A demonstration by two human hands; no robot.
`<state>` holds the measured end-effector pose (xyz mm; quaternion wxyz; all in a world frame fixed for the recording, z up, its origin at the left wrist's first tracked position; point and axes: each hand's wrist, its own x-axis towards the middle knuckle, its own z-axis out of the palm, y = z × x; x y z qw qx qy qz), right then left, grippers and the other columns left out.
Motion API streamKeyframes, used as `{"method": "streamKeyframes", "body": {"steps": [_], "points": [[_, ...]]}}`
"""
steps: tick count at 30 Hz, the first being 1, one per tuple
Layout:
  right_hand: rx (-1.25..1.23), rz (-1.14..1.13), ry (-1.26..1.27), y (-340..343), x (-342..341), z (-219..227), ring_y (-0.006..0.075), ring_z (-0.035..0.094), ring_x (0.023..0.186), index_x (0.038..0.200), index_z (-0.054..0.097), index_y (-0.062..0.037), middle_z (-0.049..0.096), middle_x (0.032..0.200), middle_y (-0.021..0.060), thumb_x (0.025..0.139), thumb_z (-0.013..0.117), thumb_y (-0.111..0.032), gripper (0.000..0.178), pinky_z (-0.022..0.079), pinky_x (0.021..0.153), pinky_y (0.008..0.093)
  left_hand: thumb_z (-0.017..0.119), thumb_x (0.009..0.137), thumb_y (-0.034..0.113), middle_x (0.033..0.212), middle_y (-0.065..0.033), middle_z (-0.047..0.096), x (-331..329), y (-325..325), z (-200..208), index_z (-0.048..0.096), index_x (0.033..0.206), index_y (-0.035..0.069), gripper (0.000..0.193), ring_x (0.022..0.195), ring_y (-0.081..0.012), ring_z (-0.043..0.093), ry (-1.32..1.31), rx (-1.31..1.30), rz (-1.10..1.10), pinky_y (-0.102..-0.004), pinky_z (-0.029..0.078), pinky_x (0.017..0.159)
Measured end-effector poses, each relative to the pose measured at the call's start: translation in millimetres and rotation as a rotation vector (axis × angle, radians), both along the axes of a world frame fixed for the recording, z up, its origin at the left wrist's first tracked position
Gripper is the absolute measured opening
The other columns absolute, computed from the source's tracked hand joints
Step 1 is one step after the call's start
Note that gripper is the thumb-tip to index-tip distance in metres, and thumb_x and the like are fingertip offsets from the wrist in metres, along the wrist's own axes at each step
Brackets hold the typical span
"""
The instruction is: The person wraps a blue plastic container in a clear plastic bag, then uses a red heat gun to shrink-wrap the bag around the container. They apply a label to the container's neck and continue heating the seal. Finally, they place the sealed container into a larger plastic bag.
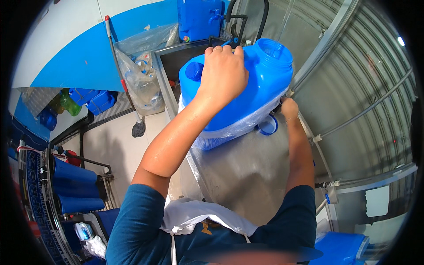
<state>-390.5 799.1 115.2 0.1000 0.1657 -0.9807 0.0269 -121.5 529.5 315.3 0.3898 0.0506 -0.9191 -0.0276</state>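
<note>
A large blue water jug (265,84) stands on the metal counter (247,176), with clear plastic wrap (260,115) around its lower part. Its wide round mouth is uncovered at the far right, and a small blue cap (194,70) sits on its top at the left. My left hand (224,70) is wrapped over the jug's top grip, fingertips on the far side. Beside the jug's right side, my right hand (289,109) is closed near dark fittings by the wall; what it holds is hidden. A round blue lid (267,125) lies between the jug and that hand.
A steel sink (164,84) lies behind and left of the jug. Another blue jug with a tap (198,20) stands at the back. Left are a mop (138,128) and a clear bag of waste (148,92). Pipes (366,110) run along the corrugated right wall.
</note>
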Motion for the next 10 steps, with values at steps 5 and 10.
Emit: {"method": "streamKeyframes", "body": {"steps": [5, 10], "points": [[0.013, -0.060, -0.044, -6, -4, 8, 0.0372, 0.066, 0.097, 0.103, 0.071, -0.0104, 0.068, 0.101, 0.0195, 0.094, 0.045, -0.026, 0.031, 0.052, 0.084, 0.0463, 0.063, 0.078, 0.020, 0.089, -0.0153, 0.064, 1, 0, 2, 0.062, 0.114, -0.001, 0.041, 0.090, -0.0315, 0.062, 0.013, 0.027, -0.010, -0.0439, 0.045, 0.087], [-0.019, -0.051, -0.054, -5, 2, 12, 0.0369, 0.066, 0.097, 0.103, 0.071, -0.0102, 0.068, 0.102, 0.0195, 0.094, 0.045, -0.025, 0.031, 0.052, 0.085, 0.0462, 0.064, 0.078, 0.021, 0.090, -0.0150, 0.064, 1, -1, 2, 0.062, 0.114, 0.000, 0.042, 0.091, -0.0315, 0.062, 0.008, 0.029, -0.010, -0.0444, 0.045, 0.088]]}}
